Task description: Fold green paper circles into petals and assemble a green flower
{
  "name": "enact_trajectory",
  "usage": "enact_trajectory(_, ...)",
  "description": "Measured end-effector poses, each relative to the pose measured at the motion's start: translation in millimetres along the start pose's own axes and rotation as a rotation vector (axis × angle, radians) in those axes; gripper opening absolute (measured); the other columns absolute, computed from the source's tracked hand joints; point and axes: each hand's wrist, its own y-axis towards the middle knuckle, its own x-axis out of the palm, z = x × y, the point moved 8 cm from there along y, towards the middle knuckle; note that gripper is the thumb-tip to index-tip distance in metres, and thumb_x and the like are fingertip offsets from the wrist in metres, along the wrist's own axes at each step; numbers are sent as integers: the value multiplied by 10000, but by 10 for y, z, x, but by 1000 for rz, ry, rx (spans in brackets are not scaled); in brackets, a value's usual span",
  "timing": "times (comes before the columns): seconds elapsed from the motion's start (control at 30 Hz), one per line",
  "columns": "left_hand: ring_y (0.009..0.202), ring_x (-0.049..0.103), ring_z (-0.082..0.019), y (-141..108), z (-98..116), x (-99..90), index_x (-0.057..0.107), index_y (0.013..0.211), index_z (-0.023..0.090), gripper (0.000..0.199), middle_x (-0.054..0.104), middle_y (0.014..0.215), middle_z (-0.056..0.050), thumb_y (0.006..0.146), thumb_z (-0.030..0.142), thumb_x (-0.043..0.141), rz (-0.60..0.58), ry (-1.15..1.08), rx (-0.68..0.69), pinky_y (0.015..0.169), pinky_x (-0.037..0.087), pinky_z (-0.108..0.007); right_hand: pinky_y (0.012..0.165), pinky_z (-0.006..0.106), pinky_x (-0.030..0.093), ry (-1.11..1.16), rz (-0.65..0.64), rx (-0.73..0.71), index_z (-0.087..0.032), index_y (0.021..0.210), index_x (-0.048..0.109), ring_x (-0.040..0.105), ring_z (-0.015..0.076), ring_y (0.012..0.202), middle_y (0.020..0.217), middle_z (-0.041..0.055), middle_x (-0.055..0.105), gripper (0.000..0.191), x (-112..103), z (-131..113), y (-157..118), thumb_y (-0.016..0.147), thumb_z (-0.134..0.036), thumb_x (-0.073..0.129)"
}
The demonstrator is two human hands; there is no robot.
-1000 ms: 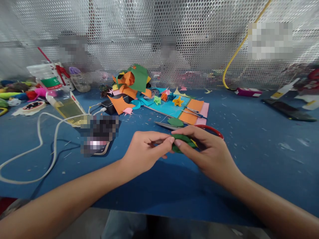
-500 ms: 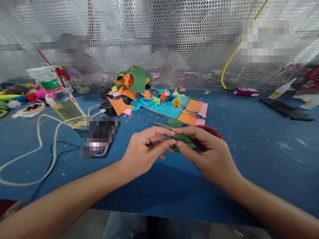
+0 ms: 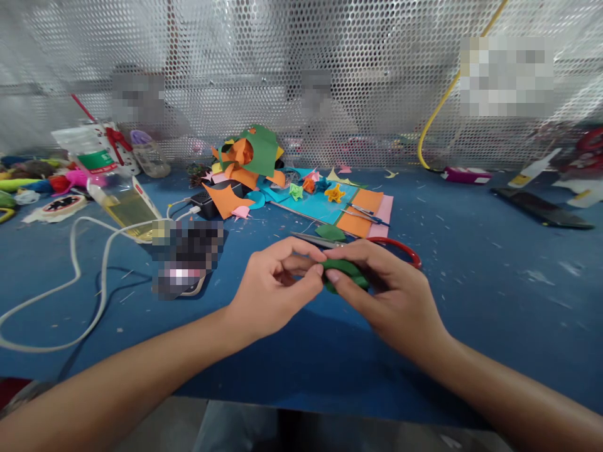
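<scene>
Between my two hands is a curled piece of green paper (image 3: 347,270), held above the front part of the blue table. My right hand (image 3: 396,289) pinches it with thumb and fingers, partly covering it. The thumb and forefinger of my left hand (image 3: 277,282) close on its left edge. Just beyond my fingers lie scissors with red handles (image 3: 400,247), their blades partly hidden behind my hands. Another flat green paper piece (image 3: 330,233) rests beside the blades.
Behind are coloured paper sheets (image 3: 360,213), small folded paper flowers (image 3: 335,193) and a heap of scraps (image 3: 264,150). To the left are a phone (image 3: 193,251), a white cable (image 3: 75,251) and a bottle of yellow liquid (image 3: 127,207). A dark phone (image 3: 541,207) lies right.
The green paper has shifted slightly, with its curled edge turned more toward me. Both thumbs have moved a little on it. The things on the table stay where they were.
</scene>
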Motion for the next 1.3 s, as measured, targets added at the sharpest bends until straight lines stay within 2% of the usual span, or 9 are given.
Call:
enact_trajectory(0.27,543,638,-99,-8,11,5,609,843,152,106,694,647,-12,758,208,636,4,-74,4,506,549,-162,653,292,520,-10,25,-9,-220,919,628,609,143,738,837,14,643,156,-27,-31,-1,777,-168,591)
enact_trajectory(0.43,564,650,-104,-15,15,-12,596,814,150,96,692,637,-9,756,208,645,24,-67,30,520,551,-163,672,313,522,-58,27,-37,-230,930,639,614,165,775,840,23,650,161,-34,-63,5,790,-181,578)
enact_trajectory(0.7,535,646,-103,-4,27,-9,583,780,153,121,690,607,1,722,201,678,34,-99,10,519,548,-168,672,294,526,-80,3,-73,-241,996,629,614,162,834,898,30,648,213,-20,-86,-8,821,-156,540)
enact_trajectory(1.0,483,627,-111,-6,44,-38,586,764,158,190,685,571,8,671,232,734,74,-64,31,464,529,-182,647,260,524,-63,1,-80,-247,996,633,617,144,817,892,18,649,229,-25,-113,-20,820,-139,533)
enact_trajectory(1.3,489,626,-96,-8,27,-24,593,814,165,186,703,609,8,692,214,724,39,-115,38,476,526,-166,677,251,518,-48,29,-83,-253,970,642,621,136,819,882,6,657,225,-45,-136,-8,804,-129,553)
